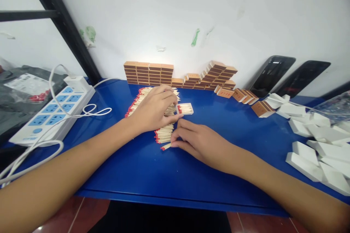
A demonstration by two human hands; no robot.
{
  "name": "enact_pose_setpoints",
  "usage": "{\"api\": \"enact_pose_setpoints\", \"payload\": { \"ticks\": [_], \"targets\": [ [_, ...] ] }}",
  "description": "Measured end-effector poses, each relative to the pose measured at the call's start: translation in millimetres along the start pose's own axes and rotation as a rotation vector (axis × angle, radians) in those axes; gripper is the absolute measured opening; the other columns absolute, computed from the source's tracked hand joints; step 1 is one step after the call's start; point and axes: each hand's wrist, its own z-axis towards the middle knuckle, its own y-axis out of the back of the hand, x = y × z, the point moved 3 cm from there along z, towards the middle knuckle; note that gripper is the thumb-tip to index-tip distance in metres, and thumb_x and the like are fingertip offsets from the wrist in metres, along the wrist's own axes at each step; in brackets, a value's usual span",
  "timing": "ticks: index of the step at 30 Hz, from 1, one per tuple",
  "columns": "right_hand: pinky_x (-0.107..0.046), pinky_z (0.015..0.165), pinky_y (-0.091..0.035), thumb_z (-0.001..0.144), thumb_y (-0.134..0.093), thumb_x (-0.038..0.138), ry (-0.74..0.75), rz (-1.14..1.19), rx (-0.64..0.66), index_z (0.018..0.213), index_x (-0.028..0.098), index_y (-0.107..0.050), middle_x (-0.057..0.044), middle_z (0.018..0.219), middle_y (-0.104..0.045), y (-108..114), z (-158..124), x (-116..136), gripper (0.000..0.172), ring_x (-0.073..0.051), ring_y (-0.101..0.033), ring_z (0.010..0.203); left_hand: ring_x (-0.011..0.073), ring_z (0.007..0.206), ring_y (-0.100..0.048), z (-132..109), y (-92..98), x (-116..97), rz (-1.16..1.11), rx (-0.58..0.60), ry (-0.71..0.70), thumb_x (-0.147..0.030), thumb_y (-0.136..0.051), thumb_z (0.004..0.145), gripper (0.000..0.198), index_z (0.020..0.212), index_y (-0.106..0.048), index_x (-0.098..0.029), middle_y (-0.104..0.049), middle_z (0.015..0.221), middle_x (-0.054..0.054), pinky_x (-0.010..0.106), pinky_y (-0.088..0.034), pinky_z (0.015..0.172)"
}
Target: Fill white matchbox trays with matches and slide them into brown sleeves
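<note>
On the table [177, 185], the right hand [198, 140] pinches matches [167, 146] tail-end, leaving heads free; the left hand [155, 107] (grip unclear) is beside a tray [190, 112].

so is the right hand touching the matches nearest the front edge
Touching; the head view shows the right hand pinching those matches by their pale ends.

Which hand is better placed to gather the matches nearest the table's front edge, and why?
Probably the right hand: its fingers are touching those matches, while the left hand is farther back, beside the small white tray.
</note>
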Motion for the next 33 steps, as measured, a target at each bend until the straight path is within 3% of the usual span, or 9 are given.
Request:
{"api": "enact_pose_setpoints", "payload": {
  "ticks": [6,10,17,21,33],
  "targets": [
    [-0.028,0.066,-0.045,0.105,-0.060,0.028,-0.025,-0.078,-0.253,0.101,0.021,-0.067,-0.003,0.092,-0.058,38,-2,-34,0.010,-0.015,-0.055,0.073,0.0325,0.120,-0.061,1,-0.2,-1,-0.006,0.020,0.019,-0.045,-0.071,0.094,0.029,0.103,-0.070,-0.018,-0.075,0.111,0.011,0.050,-0.050,0.103],
    [-0.030,0.063,-0.042,0.104,-0.060,0.025,-0.043,-0.206,-0.334,0.102,0.021,-0.065,-0.004,0.090,-0.057,49,-3,-57,0.007,-0.016,-0.053,0.072,0.0317,0.121,-0.061,2,0.8,-3,-0.012,0.007,0.024,-0.046,-0.070,0.095,0.029,0.101,-0.071,-0.018,-0.075,0.109,0.012,0.049,-0.050,0.103],
    [-0.031,0.068,-0.044,0.104,-0.059,0.025,-0.065,-0.229,-0.259,0.103,0.019,-0.066,-0.005,0.095,-0.058,40,-3,-58,0.009,-0.016,-0.054,0.075,0.0310,0.121,-0.061,3,1.8,-9,0.007,-0.011,-0.034,-0.050,-0.068,0.097,0.035,0.101,-0.070,-0.016,-0.074,0.111,0.012,0.047,-0.050,0.106],
    [-0.030,0.066,-0.042,0.102,-0.062,0.026,-0.075,-0.176,-0.278,0.101,0.020,-0.066,-0.002,0.090,-0.056,45,-3,-58,0.007,-0.016,-0.052,0.073,0.0304,0.122,-0.062,3,2.6,-12,-0.017,-0.010,-0.049,-0.048,-0.070,0.095,0.031,0.100,-0.071,-0.018,-0.075,0.111,0.011,0.047,-0.050,0.109],
    [-0.028,0.066,-0.038,0.096,-0.069,0.030,-0.132,-0.059,-0.144,0.093,0.021,-0.066,-0.001,0.088,-0.053,41,-4,-63,0.010,-0.015,-0.050,0.075,0.0330,0.129,-0.058,-2,-4.6,-18,-0.011,0.133,-0.062,-0.049,-0.072,0.092,0.032,0.096,-0.077,-0.018,-0.075,0.118,0.010,0.052,-0.046,0.114]
  ]
}}
